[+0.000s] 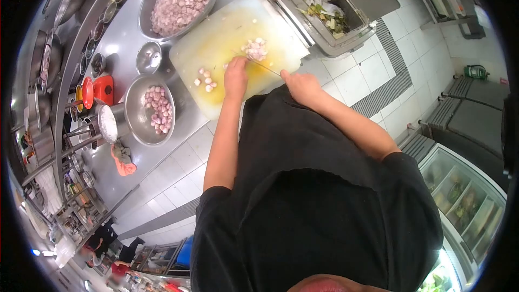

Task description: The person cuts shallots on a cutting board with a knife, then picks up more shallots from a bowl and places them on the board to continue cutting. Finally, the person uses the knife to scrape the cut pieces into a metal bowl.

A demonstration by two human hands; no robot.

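Observation:
My right hand (304, 86) grips a knife (266, 67), its thin blade pointing left across a yellow-stained white cutting board (186, 48). Close to the blade's tip, my left hand (236, 77) rests on the board with fingers curled together; whatever they hold is hidden. Just beyond the blade lies a small pile of cut pale shallots (256, 49). Several peeled shallots (206, 80) sit loose to the left of my left hand. A steel bowl (133, 116) of pinkish whole shallots (157, 109) stands left of the board.
A large steel bowl (142, 13) of cut shallots stands behind the board, with a small metal bowl (148, 58) nearby. A grey bin (346, 47) with scraps adjoins the board's right side. An orange-and-grey cloth (124, 160) lies at the counter edge. Other people are far back, lower left.

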